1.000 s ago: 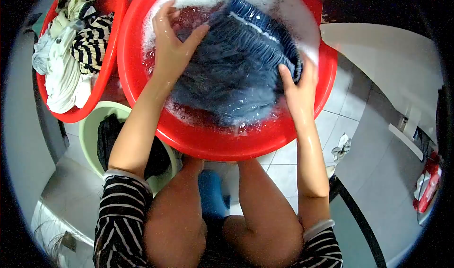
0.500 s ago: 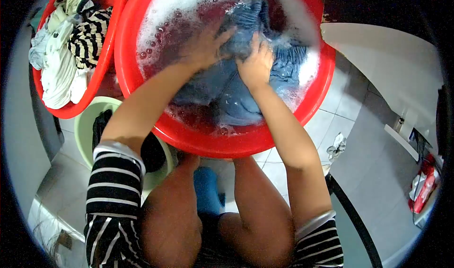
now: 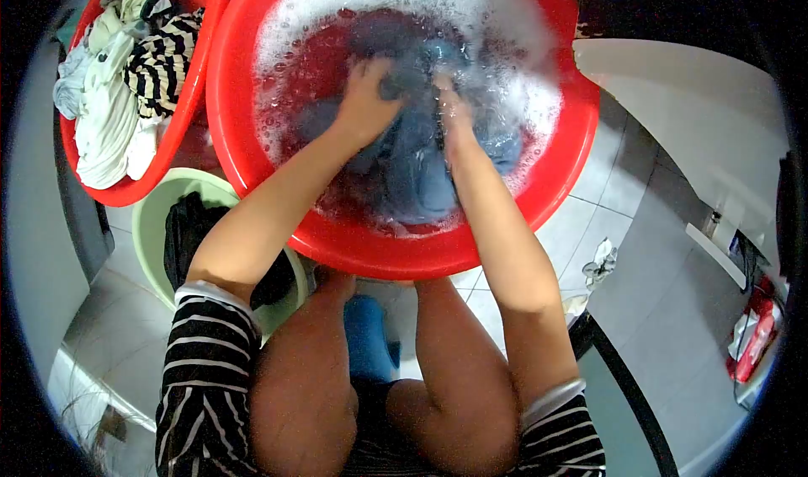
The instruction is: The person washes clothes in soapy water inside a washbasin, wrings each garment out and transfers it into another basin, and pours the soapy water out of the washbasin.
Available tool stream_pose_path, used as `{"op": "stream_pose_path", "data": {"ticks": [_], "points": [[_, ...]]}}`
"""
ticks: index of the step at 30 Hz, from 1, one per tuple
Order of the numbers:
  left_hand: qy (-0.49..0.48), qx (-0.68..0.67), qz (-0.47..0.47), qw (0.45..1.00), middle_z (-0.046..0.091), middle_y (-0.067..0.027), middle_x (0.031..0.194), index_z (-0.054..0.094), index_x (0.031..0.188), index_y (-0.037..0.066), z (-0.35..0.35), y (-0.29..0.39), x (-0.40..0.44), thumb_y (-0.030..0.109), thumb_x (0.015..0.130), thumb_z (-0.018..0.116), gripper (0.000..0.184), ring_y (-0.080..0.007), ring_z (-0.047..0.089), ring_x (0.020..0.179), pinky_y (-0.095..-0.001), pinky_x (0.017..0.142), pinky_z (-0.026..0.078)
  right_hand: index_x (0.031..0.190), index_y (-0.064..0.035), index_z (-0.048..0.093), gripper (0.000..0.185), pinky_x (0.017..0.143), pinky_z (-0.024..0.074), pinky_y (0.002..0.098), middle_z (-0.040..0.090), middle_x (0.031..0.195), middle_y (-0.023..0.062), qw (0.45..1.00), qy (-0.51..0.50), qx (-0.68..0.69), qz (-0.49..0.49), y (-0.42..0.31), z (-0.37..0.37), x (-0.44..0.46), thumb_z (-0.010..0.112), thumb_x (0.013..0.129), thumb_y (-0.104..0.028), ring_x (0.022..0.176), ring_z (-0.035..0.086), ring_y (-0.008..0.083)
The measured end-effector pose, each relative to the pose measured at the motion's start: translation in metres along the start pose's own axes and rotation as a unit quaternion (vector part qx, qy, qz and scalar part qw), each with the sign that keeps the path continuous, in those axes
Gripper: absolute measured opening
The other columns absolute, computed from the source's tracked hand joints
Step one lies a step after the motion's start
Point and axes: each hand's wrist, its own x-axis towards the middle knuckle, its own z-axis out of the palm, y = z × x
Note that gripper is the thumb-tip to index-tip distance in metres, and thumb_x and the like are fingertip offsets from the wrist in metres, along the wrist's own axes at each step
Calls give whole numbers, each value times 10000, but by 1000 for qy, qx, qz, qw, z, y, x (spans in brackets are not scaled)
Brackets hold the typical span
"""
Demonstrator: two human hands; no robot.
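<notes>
A blue garment point(image 3: 418, 178) lies bunched and mostly under soapy water in the large red basin point(image 3: 404, 262). My left hand point(image 3: 369, 102) is at the garment's left side, its fingers curved round dark wet cloth, with the thumb toward the middle. On the other side of the bunched cloth is my right hand point(image 3: 453, 111), partly under the water, its fingertips blurred by water and foam. White suds ring the water along the far and right sides of the basin.
At the upper left, a smaller red tub point(image 3: 130, 192) holds light clothes and a striped cloth point(image 3: 164, 64). Below it stands a pale green bucket point(image 3: 150, 241) with black cloth point(image 3: 189, 229). A blue object point(image 3: 366, 338) lies between the legs. White panel point(image 3: 690, 98) at right.
The garment, earlier spread with its waistband raised, has been pushed down and bunched in the water. Both hands have come together near the basin's middle.
</notes>
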Motion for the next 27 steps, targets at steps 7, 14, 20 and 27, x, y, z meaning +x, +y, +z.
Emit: {"op": "stream_pose_path", "data": {"ticks": [7,14,20,27], "points": [[-7,-10,129,992,590,-159,858,573,918,34,-10,77,-30,241,772,656,267,-331,579,809,-372,704,470,1101,-62,558,422,860,456,380,589,1085,111,908,-175,375,61,-13,7,-48,452,879,-405,942,572,244],[9,204,166,965,587,-118,838,565,842,78,-42,54,14,407,850,523,332,-310,601,764,-402,623,487,1049,-15,598,258,823,445,295,620,1014,53,978,-35,162,-124,-51,-22,-92,593,852,-182,895,574,142],[15,236,206,950,511,-88,1185,620,1053,136,-48,46,-7,462,792,577,420,-352,525,1003,-456,791,462,1062,23,550,276,830,451,281,623,1019,95,968,82,30,-234,-36,-55,-91,614,845,-136,896,576,138],[-132,351,111,920,307,-122,1413,475,1277,167,3,-22,24,528,738,601,661,-396,295,1270,-505,1035,274,1048,34,512,429,772,448,457,583,928,238,765,202,-460,-402,12,-28,-28,572,831,-331,852,561,413]]}}
